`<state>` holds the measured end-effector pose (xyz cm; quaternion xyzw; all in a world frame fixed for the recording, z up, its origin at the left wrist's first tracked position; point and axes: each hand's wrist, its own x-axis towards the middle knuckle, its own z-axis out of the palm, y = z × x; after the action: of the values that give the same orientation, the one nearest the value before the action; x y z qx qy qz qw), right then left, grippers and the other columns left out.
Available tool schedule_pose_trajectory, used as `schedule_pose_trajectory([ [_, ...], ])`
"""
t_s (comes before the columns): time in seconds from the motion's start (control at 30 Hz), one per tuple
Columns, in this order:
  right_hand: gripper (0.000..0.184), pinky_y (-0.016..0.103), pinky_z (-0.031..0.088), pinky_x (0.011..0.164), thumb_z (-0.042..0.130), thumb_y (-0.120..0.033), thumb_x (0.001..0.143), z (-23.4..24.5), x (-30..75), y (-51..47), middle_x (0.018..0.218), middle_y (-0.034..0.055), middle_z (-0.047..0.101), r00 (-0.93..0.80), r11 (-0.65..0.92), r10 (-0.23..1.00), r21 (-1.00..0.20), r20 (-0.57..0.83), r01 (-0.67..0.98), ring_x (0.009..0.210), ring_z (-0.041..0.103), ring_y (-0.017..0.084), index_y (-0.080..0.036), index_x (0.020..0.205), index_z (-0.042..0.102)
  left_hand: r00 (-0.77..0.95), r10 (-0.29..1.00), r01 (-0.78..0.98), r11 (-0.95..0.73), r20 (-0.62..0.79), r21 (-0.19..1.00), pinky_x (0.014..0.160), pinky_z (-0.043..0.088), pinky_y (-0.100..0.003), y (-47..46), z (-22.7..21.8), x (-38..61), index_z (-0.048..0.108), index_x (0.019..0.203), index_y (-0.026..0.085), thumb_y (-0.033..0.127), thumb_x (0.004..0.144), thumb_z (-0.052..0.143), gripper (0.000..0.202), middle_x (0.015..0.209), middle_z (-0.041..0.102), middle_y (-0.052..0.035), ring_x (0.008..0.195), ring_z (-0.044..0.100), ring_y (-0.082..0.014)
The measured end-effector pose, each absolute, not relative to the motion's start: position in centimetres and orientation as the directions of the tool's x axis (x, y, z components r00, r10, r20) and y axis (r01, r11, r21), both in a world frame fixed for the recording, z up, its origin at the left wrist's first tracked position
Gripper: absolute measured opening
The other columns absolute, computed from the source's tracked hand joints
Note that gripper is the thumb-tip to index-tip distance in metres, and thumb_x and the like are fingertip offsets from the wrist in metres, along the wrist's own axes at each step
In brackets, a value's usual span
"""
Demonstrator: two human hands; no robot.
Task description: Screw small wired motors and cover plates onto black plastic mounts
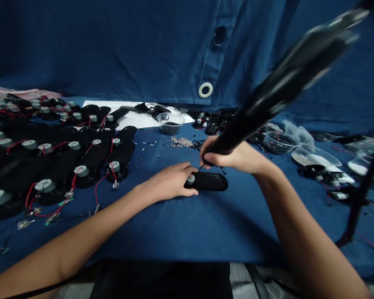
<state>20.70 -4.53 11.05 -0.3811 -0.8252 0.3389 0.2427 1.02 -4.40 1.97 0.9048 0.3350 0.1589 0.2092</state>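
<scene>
Along the worktop (205, 226)'s left edge lie rows of black pads (118, 151) with red wires. Mid-worktop, the left hand (165, 182) has its fingers together on a black oval pad (210, 181); the right hand (229, 155) clamps a blurred black tool (286, 79), tip just beside the pad.

Navy cloth backdrop (112, 50) with ringed eyelet (205, 89)

1. Free room: blue bench (187, 232) just below the left hand (166, 181) and right hand (233, 157).
2. Between hands: black pad (208, 181).
3. Left blocked: rows of black pads (90, 160), red wires (95, 192).
4. Ahead blocked: clear bowl (171, 123), pile of small parts (182, 142).
5. Upper right blocked: blurred black bundle (283, 79), second clear bowl (279, 142).
</scene>
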Motion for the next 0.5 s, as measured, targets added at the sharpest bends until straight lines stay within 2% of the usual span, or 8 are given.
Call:
schedule_pose_trajectory([
  [0.07, 0.016, 0.027, 0.052, 0.065, 0.062, -0.028, 0.080, 12.3, 21.5, -4.8, 0.077, 0.0044, 0.067, -0.555, 0.462, 0.805, -0.809, 0.210, 0.363, 0.069, 0.063, 0.016, -0.015, 0.089, 0.062, 0.674, 0.722, 0.588, -0.652, 0.155, 0.479, 0.082, 0.047, -0.036, -5.2, 2.4, 0.7, 0.052, 0.123, 0.022, 0.048, 0.077, 0.062, 0.053, 0.111, 0.058, -0.0061, 0.093, 0.059, -0.0246],
  [0.2, 0.017, 0.032, 0.053, 0.062, 0.056, -0.029, 0.083, 12.2, 23.6, -5.6, 0.075, 0.0076, 0.067, -0.401, 0.349, 0.873, -0.930, 0.277, 0.116, 0.065, 0.065, 0.019, -0.014, 0.089, 0.061, 0.514, 0.837, 0.629, -0.516, 0.186, 0.581, 0.084, 0.046, -0.033, -6.9, 4.8, -1.7, 0.058, 0.116, 0.025, 0.051, 0.081, 0.057, 0.043, 0.107, 0.061, -0.0024, 0.095, 0.059, -0.0214],
  [0.27, 0.018, 0.032, 0.053, 0.060, 0.052, -0.030, 0.083, 10.9, 24.7, -6.1, 0.074, 0.0085, 0.068, -0.324, 0.248, 0.919, -0.968, 0.225, 0.032, 0.064, 0.065, 0.020, -0.015, 0.088, 0.061, 0.409, 0.889, 0.651, -0.443, 0.207, 0.616, 0.083, 0.046, -0.032, -7.6, 6.4, -3.6, 0.059, 0.113, 0.027, 0.055, 0.080, 0.057, 0.043, 0.108, 0.062, -0.0008, 0.093, 0.060, -0.0200],
  [0.37, 0.017, 0.032, 0.053, 0.061, 0.051, -0.032, 0.082, 8.5, 25.9, -6.9, 0.075, 0.0082, 0.069, -0.255, 0.083, 0.962, -0.994, 0.098, -0.070, 0.067, 0.066, 0.021, -0.019, 0.090, 0.057, 0.211, 0.964, 0.716, -0.263, 0.158, 0.647, 0.072, 0.048, -0.031, -8.1, 8.8, -6.6, 0.060, 0.115, 0.028, 0.063, 0.077, 0.057, 0.052, 0.100, 0.066, -0.0003, 0.080, 0.062, -0.0192],
  [0.43, 0.015, 0.035, 0.053, 0.064, 0.052, -0.033, 0.081, 6.9, 26.3, -7.3, 0.076, 0.0073, 0.068, -0.219, -0.010, 0.976, -0.994, 0.015, -0.112, 0.069, 0.066, 0.022, -0.021, 0.089, 0.055, 0.095, 0.986, 0.763, -0.159, 0.135, 0.626, 0.068, 0.046, -0.032, -7.7, 10.1, -8.3, 0.061, 0.115, 0.031, 0.066, 0.076, 0.056, 0.053, 0.092, 0.068, 0.0002, 0.076, 0.062, -0.0197],
  [0.5, 0.014, 0.037, 0.053, 0.072, 0.055, -0.033, 0.080, 5.3, 26.5, -7.5, 0.083, 0.0071, 0.068, -0.166, -0.064, 0.985, -0.988, -0.040, -0.143, 0.076, 0.065, 0.022, -0.020, 0.086, 0.055, -0.001, 0.979, 0.819, -0.117, 0.204, 0.562, 0.073, 0.045, -0.032, -6.4, 11.4, -9.7, 0.063, 0.112, 0.032, 0.067, 0.074, 0.057, 0.053, 0.093, 0.068, 0.0002, 0.080, 0.062, -0.0201],
])
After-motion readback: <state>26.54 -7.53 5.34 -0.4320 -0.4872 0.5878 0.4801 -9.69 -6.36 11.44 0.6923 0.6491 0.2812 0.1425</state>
